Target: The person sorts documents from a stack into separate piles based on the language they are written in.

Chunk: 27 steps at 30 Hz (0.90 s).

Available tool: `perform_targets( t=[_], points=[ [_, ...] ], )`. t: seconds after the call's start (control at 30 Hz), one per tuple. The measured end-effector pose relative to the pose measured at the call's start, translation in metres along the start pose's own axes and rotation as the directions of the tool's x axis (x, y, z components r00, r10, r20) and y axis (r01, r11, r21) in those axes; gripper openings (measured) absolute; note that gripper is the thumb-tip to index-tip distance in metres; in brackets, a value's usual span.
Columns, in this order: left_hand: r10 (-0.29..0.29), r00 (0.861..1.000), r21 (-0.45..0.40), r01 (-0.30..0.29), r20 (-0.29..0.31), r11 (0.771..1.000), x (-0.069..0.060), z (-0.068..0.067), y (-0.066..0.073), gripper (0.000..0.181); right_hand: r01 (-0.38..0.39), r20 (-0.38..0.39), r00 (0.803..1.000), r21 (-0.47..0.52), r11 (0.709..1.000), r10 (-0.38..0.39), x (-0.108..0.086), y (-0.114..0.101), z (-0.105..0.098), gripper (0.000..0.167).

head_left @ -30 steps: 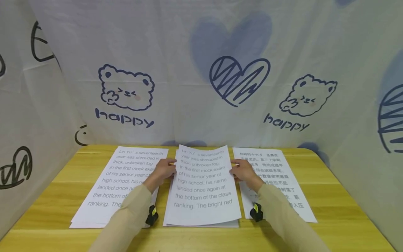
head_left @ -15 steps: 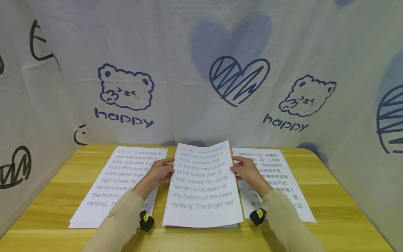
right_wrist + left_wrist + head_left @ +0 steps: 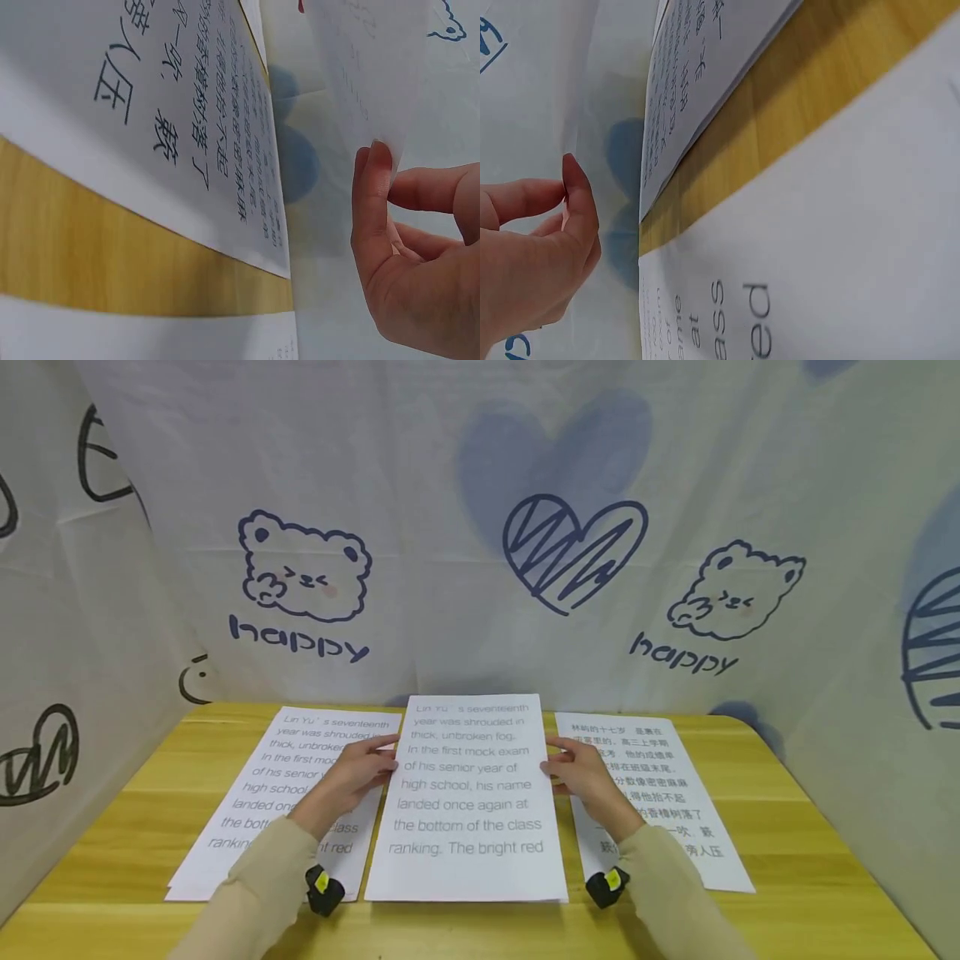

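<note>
My left hand (image 3: 360,777) and right hand (image 3: 588,777) pinch the opposite side edges of a white sheet of paper (image 3: 465,806) printed with large English text. The sheet is raised above the middle of the table, its text facing me. In the left wrist view, the thumb and index finger of the left hand (image 3: 551,255) meet at the sheet's edge, seen almost edge-on. The right hand (image 3: 420,255) pinches a corner or side of the held sheet (image 3: 375,67), with faint print showing through. Beneath it, in the wrist views, lies a page with Chinese text (image 3: 172,172).
A stack of English pages (image 3: 225,802) lies on the left of the wooden table (image 3: 795,827). Chinese pages (image 3: 675,789) lie on the right. A white curtain (image 3: 450,635) with printed drawings hangs behind the table and along both sides.
The held sheet has risen, straightened from a bowed shape and shifted slightly left. My left hand has moved left with it. Both hands keep their grip.
</note>
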State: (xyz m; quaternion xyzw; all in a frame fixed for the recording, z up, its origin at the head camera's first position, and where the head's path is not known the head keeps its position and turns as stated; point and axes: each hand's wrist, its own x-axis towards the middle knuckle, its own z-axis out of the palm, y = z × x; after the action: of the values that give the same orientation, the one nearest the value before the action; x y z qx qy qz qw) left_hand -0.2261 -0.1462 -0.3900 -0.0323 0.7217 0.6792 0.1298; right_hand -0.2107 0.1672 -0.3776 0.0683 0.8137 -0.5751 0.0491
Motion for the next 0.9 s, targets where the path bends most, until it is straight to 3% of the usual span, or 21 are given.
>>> perform_targets(
  t=[0.43,0.63,0.77,0.9],
  points=[
    [-0.025,1.0,0.038,0.025,-0.016,0.999,-0.004,-0.041,-0.005,0.056,-0.004,0.043,0.999,0.08,0.997,0.001,0.011,0.0,0.041,0.051],
    [-0.049,0.998,-0.019,0.049,-0.03,0.999,-0.004,-0.052,-0.013,0.056,-0.013,0.067,0.998,0.094,0.995,0.007,0.016,0.005,0.057,0.053],
    [-0.087,0.994,-0.001,0.087,-0.059,0.996,-0.006,-0.061,-0.016,0.055,-0.006,0.078,0.997,0.075,0.997,0.0,0.018,0.006,0.068,0.053],
    [-0.089,0.994,0.009,0.09,-0.068,0.996,-0.007,-0.071,-0.017,0.054,-0.005,0.081,0.997,0.085,0.996,-0.002,0.02,0.004,0.08,0.052]
  ],
)
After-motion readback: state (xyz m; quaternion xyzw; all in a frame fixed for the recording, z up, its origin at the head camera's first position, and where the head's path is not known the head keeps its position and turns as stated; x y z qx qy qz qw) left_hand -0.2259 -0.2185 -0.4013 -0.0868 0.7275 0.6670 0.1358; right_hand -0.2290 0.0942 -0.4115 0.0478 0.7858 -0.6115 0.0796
